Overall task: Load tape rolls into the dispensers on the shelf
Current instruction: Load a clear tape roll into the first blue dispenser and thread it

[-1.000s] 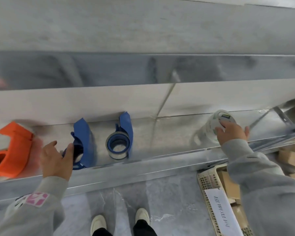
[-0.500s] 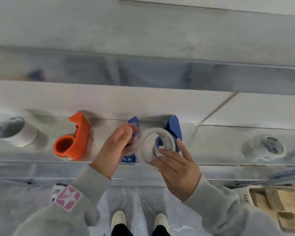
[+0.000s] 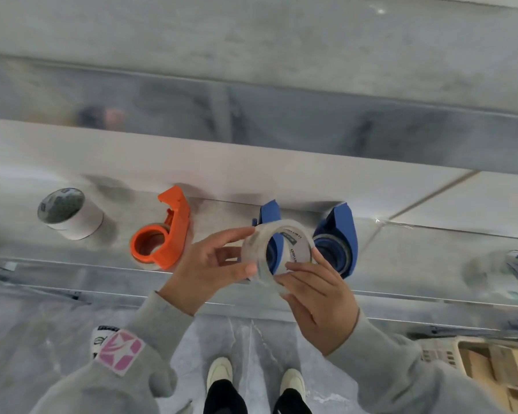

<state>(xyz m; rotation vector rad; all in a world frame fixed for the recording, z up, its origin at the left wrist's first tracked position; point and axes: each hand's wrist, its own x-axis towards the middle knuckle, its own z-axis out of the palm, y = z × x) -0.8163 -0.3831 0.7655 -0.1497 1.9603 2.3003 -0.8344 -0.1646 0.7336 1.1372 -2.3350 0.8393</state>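
I hold a clear tape roll [image 3: 253, 249] upright in front of the shelf, between both hands. My left hand [image 3: 205, 268] pinches its left edge with thumb and fingers. My right hand [image 3: 319, 297] grips its lower right rim. Right behind the roll, a blue dispenser [image 3: 271, 216] stands on the metal shelf [image 3: 401, 264], mostly hidden. A second blue dispenser [image 3: 340, 234] with tape in it stands to the right. An orange dispenser [image 3: 162, 237] holding a roll stands to the left.
A stack of tape rolls [image 3: 69, 213] sits at the shelf's left. Another clear stack [image 3: 512, 273] lies at the far right. A beige crate with cardboard boxes [image 3: 497, 372] stands on the floor at lower right. My shoes [image 3: 219, 372] are below the shelf edge.
My right hand took a roll from the right stack and carried it left to the blue dispensers. My left hand came up and took hold of the roll's left edge. The view panned left.
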